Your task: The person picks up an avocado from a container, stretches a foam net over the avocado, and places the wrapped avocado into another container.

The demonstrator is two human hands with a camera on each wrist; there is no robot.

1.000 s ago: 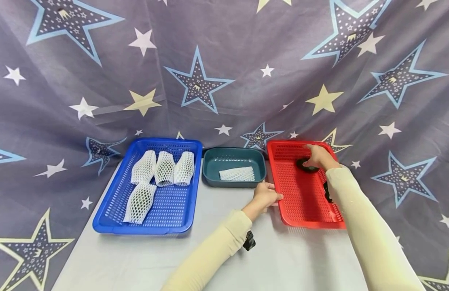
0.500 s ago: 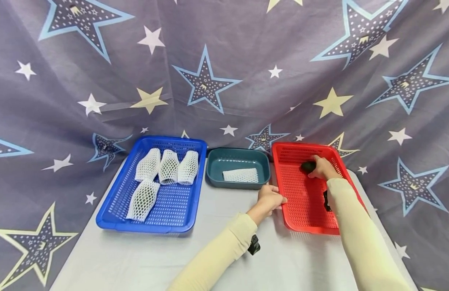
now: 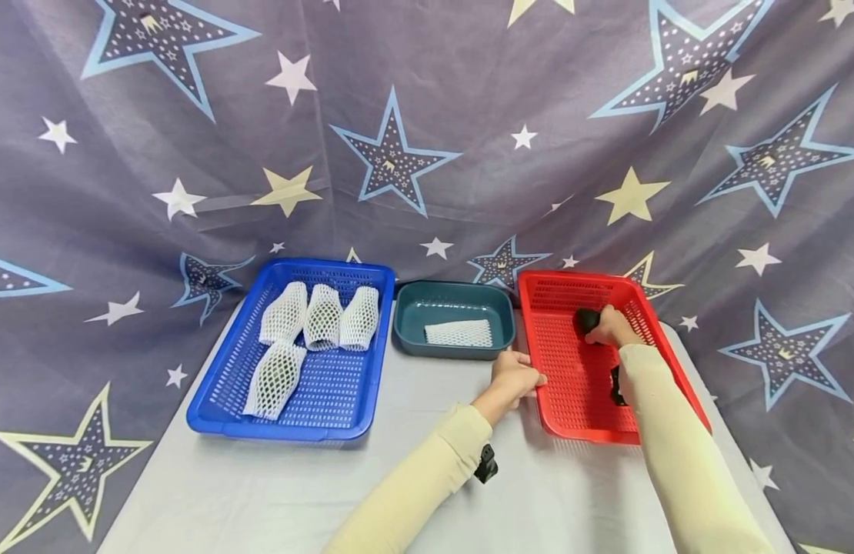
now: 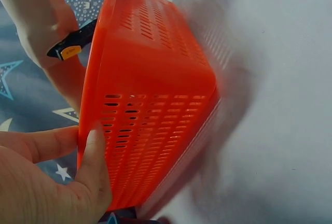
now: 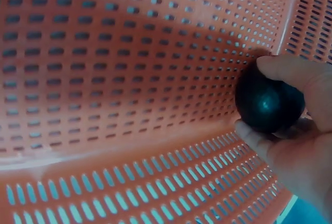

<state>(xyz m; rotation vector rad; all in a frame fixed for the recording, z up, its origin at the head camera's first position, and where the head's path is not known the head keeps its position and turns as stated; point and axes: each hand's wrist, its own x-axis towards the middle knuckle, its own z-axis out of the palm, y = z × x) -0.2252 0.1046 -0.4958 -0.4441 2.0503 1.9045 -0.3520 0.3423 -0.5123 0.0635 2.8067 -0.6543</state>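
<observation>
My right hand (image 3: pixel 612 327) holds a dark, smooth, rounded avocado (image 3: pixel 585 320) inside the red basket (image 3: pixel 548 400), near its far right part. In the right wrist view the thumb and fingers curl round the avocado (image 5: pixel 267 99), close to the perforated basket floor. My left hand (image 3: pixel 513 379) pinches the left rim of the red basket, thumb on one side and fingers on the other, as the left wrist view shows. A white foam net sleeve (image 3: pixel 458 332) lies flat in the dark teal dish (image 3: pixel 420 350) between the baskets.
At the left stands a blue basket (image 3: pixel 330 431) with several white foam net sleeves (image 3: pixel 275 381), at least some with something green inside. A star-patterned curtain (image 3: pixel 427 192) hangs behind the white table (image 3: pixel 275 492). Each wrist wears a black strapped device (image 3: pixel 486 463).
The right hand and avocado have shifted slightly within the red basket, and the avocado has turned in the grip. My left hand stays on the rim. The head view has shifted a little.
</observation>
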